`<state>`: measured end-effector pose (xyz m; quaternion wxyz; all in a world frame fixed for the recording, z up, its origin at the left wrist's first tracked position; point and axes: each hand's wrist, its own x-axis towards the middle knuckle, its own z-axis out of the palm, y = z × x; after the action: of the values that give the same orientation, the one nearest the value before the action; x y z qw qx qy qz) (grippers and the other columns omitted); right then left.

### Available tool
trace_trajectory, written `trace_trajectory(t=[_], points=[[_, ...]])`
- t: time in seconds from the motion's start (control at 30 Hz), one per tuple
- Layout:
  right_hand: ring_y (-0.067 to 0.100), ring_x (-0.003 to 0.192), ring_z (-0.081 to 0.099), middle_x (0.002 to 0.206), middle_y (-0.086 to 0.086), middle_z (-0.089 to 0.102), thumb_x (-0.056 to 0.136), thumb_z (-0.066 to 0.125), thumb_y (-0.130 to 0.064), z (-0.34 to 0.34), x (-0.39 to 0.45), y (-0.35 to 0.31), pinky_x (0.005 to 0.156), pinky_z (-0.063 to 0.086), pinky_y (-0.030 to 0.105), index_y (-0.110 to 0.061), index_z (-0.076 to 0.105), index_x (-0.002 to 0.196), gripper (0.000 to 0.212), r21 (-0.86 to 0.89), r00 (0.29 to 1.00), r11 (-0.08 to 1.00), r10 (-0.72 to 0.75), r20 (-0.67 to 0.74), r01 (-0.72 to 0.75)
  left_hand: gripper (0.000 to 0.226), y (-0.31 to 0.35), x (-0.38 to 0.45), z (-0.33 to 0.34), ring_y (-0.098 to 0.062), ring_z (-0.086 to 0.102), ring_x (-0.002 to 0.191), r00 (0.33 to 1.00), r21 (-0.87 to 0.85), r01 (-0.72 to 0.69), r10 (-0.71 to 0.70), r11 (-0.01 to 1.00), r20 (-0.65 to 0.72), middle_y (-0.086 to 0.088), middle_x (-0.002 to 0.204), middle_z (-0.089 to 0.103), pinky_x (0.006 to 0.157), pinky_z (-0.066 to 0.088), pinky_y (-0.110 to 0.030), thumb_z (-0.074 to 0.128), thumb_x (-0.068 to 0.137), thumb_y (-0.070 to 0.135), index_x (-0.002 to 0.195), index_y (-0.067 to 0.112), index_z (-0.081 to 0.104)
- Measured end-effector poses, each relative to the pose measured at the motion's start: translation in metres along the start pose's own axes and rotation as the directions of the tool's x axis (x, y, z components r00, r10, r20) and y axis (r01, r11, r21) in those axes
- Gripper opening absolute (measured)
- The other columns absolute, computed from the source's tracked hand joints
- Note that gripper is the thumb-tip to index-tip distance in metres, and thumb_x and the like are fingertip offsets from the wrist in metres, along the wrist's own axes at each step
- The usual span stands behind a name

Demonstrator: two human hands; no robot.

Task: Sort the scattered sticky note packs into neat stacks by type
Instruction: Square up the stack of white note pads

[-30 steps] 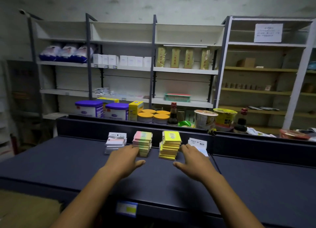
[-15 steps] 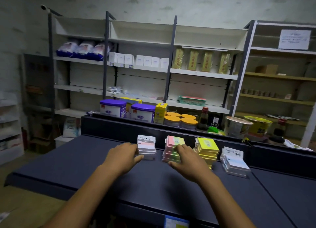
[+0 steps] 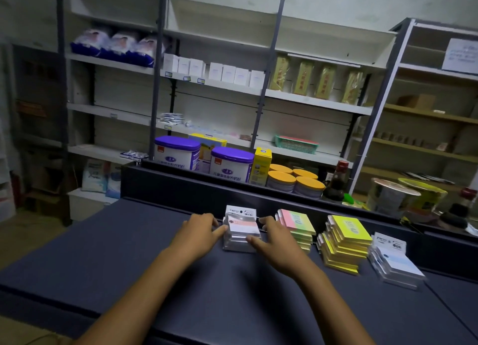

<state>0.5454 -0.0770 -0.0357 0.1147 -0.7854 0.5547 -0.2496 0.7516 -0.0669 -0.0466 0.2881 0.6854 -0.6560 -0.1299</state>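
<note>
Fingers (image 3: 267, 221) partly hiding white stack (image 3: 241, 230)

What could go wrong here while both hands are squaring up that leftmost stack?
1. The left hand and right hand press the pink-labelled stack from both sides; its glossy wrapped packs may slide and fan out.
2. The right hand sits close against the pastel stack; a sideways nudge could skew it.
3. The yellow stack already looks stepped and uneven, so a bump to the counter might topple it.

Dim shop: white shelving (image 3: 232, 85) (sparsely stocked) behind dark counter (image 3: 103, 254).
</note>
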Motion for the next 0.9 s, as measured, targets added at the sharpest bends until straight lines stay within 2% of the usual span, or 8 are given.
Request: trace_trajectory(t=[0.23, 0.4, 0.5, 0.57, 0.67, 0.7, 0.77, 0.9], points=[[0.022, 0.121, 0.057, 0.137, 0.009, 0.057, 0.097, 0.053, -0.044, 0.03, 0.028, 0.01, 0.084, 0.04, 0.025, -0.011, 0.039, 0.139, 0.055, 0.163, 0.988, 0.975, 0.143, 0.059, -0.151, 0.035, -0.005, 0.039, 0.027, -0.029, 0.072, 0.07, 0.993, -0.341, 0.1, -0.073, 0.935, 0.092, -0.013, 0.084, 0.073, 0.071, 0.061, -0.045, 0.066, 0.086, 0.049, 0.083, 0.014, 0.069], [0.023, 0.113, 0.059, 0.127, 0.009, 0.063, 0.099, 0.049, -0.037, 0.045, 0.043, 0.016, 0.083, 0.042, 0.028, -0.011, 0.049, 0.13, 0.041, 0.224, 0.978, 0.952, 0.211, 0.003, -0.206, 0.02, -0.006, 0.053, 0.045, -0.008, 0.066, 0.055, 0.986, -0.555, 0.149, -0.08, 0.818, 0.146, -0.001, 0.068, 0.069, 0.069, 0.063, -0.04, 0.074, 0.084, 0.033, 0.072, 0.017, 0.07], [0.016, 0.106, 0.061, 0.121, 0.003, 0.066, 0.096, 0.053, -0.033, 0.052, 0.046, 0.02, 0.084, 0.048, 0.027, -0.012, 0.052, 0.13, 0.04, 0.313, 0.97, 0.926, 0.238, -0.053, -0.21, 0.012, -0.009, 0.055, 0.054, -0.014, 0.067, 0.066, 0.987, -0.623, 0.163, -0.125, 0.765, 0.104, 0.0, 0.074, 0.07, 0.072, 0.062, -0.044, 0.077, 0.08, 0.029, 0.074, 0.022, 0.07], [0.005, 0.095, 0.061, 0.113, -0.007, 0.064, 0.093, 0.059, -0.028, 0.055, 0.046, 0.022, 0.074, 0.046, 0.013, -0.014, 0.053, 0.13, 0.04, 0.395, 0.966, 0.897, 0.246, -0.076, -0.197, 0.015, -0.012, 0.056, 0.057, -0.018, 0.072, 0.081, 0.985, -0.668, 0.17, -0.139, 0.724, 0.1, -0.002, 0.088, 0.074, 0.078, 0.061, -0.046, 0.079, 0.078, 0.025, 0.088, 0.021, 0.069], [0.004, 0.1, 0.062, 0.115, -0.008, 0.064, 0.083, 0.069, -0.017, 0.057, 0.048, 0.022, 0.086, 0.053, 0.022, -0.016, 0.053, 0.131, 0.051, 0.503, 0.965, 0.85, 0.238, -0.106, -0.155, 0.058, -0.015, 0.057, 0.055, -0.022, 0.069, 0.103, 0.991, -0.705, 0.13, -0.107, 0.697, 0.078, -0.006, 0.114, 0.071, 0.092, 0.056, -0.047, 0.079, 0.073, 0.016, 0.127, 0.008, 0.058], [0.007, 0.105, 0.062, 0.117, -0.006, 0.063, 0.079, 0.07, -0.014, 0.057, 0.048, 0.02, 0.092, 0.053, 0.028, -0.019, 0.053, 0.13, 0.055, 0.51, 0.968, 0.85, 0.222, -0.119, -0.132, 0.071, -0.016, 0.057, 0.053, -0.022, 0.067, 0.107, 0.995, -0.709, 0.102, -0.087, 0.697, 0.058, -0.006, 0.119, 0.069, 0.094, 0.055, -0.045, 0.078, 0.068, 0.014, 0.134, 0.006, 0.053], [0.005, 0.107, 0.057, 0.116, -0.006, 0.056, 0.073, 0.071, -0.011, 0.059, 0.046, 0.018, 0.092, 0.049, 0.017, -0.026, 0.055, 0.126, 0.057, 0.472, 0.975, 0.879, 0.16, -0.151, -0.071, 0.08, -0.016, 0.056, 0.049, -0.018, 0.065, 0.108, 0.999, -0.703, 0.034, -0.024, 0.71, 0.024, -0.006, 0.125, 0.063, 0.091, 0.056, -0.03, 0.072, 0.063, 0.012, 0.139, 0.004, 0.049], [-0.004, 0.108, 0.045, 0.114, -0.006, 0.044, 0.072, 0.064, -0.004, 0.064, 0.041, 0.018, 0.084, 0.035, -0.001, -0.028, 0.052, 0.124, 0.059, 0.397, 0.982, 0.918, 0.086, -0.168, -0.012, 0.062, -0.015, 0.05, 0.049, 0.0, 0.056, 0.097, 0.995, -0.64, -0.093, 0.085, 0.763, -0.043, -0.009, 0.127, 0.045, 0.075, 0.043, 0.0, 0.066, 0.074, -0.008, 0.132, 0.007, 0.051]])
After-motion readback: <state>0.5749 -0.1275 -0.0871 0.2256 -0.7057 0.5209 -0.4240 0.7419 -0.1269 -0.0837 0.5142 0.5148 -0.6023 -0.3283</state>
